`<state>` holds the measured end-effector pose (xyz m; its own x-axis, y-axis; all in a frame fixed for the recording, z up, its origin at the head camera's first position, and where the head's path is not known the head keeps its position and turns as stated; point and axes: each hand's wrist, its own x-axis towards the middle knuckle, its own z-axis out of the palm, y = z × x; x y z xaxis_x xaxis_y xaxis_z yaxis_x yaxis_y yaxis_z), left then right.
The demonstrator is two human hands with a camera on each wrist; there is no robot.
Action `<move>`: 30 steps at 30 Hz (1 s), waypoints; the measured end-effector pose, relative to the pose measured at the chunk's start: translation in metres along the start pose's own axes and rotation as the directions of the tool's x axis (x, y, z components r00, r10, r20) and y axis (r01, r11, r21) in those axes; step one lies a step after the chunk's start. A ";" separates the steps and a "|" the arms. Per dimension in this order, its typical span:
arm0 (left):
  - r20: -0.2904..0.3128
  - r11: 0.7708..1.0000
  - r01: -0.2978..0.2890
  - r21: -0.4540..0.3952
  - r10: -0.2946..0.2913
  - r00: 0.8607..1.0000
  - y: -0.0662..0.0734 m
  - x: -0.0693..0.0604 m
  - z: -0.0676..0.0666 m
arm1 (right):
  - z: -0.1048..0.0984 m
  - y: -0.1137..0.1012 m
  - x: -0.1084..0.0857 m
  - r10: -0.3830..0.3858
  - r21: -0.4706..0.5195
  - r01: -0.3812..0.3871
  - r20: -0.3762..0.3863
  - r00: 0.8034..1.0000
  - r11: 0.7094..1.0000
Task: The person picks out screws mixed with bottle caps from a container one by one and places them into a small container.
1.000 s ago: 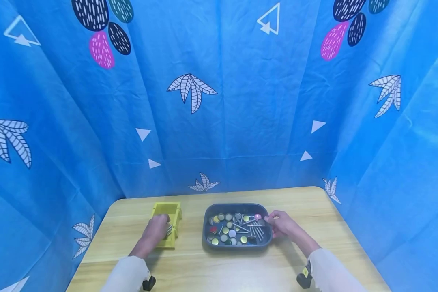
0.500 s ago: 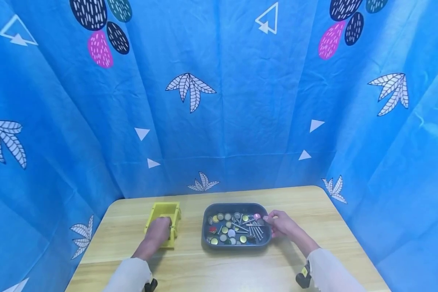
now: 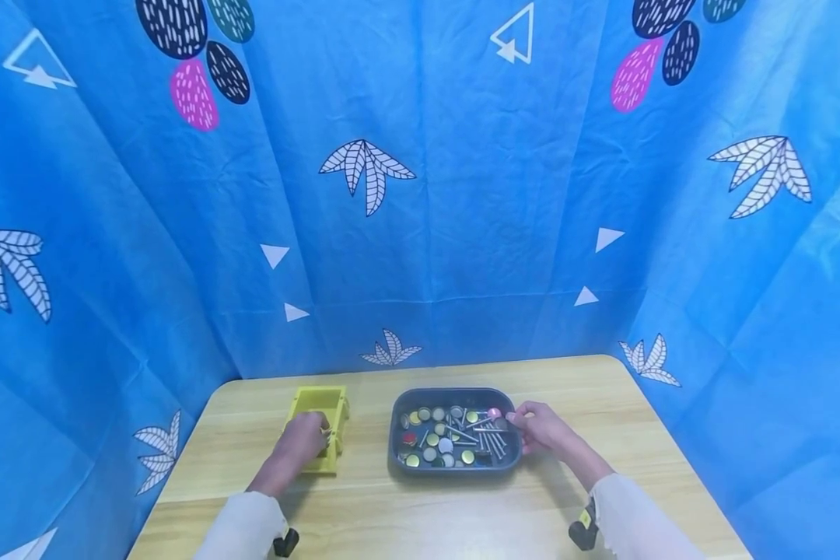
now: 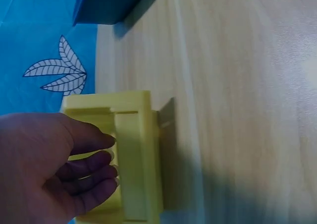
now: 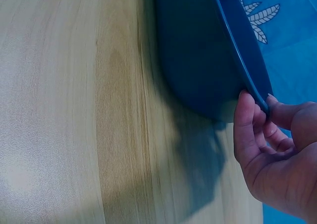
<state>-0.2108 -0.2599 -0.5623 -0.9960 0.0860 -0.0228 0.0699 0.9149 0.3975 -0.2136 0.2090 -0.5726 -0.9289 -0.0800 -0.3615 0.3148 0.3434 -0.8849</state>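
My left hand (image 3: 301,443) reaches into a yellow bin (image 3: 334,398) on the left of the table. In the left wrist view its fingers (image 4: 94,184) are bent behind the bin's front wall. Small shiny bits show beside the fingertips in the head view; whether the hand pinches any is unclear. My right hand (image 3: 542,429) pinches the right end of a dark grey tray (image 3: 455,474); in the right wrist view thumb and fingers sit on either side of its rim. The tray holds several bottle caps (image 3: 446,446) and several long metal screws or nails (image 3: 493,443).
A light wood table (image 3: 420,517) carries the bin and the tray, with a gap between them. Blue patterned cloth (image 3: 427,233) hangs behind and on both sides.
The left hand has shifted slightly inside the yellow bin, and metal pieces seen beside it earlier are now mostly hidden. The bin tilted briefly and stands straight again. The right hand keeps its place.
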 end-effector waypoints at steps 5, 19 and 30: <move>-0.012 1.000 0.026 0.003 -0.026 1.000 0.004 0.005 -0.010 | -0.001 -0.002 -0.002 0.003 -0.002 -0.003 -0.002 1.000 1.000; -0.265 0.994 -0.099 0.039 0.106 0.958 0.047 0.019 -0.024 | -0.002 -0.004 -0.003 0.013 0.018 -0.014 0.015 1.000 1.000; -0.244 0.980 -0.189 0.062 0.198 0.949 0.094 0.026 -0.007 | -0.003 -0.003 -0.001 0.015 0.028 -0.016 0.027 1.000 0.999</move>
<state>-0.2301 -0.1745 -0.5192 -0.9451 0.1667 0.2811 0.2598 0.9051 0.3367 -0.2139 0.2109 -0.5689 -0.9184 -0.1000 -0.3828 0.3349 0.3187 -0.8867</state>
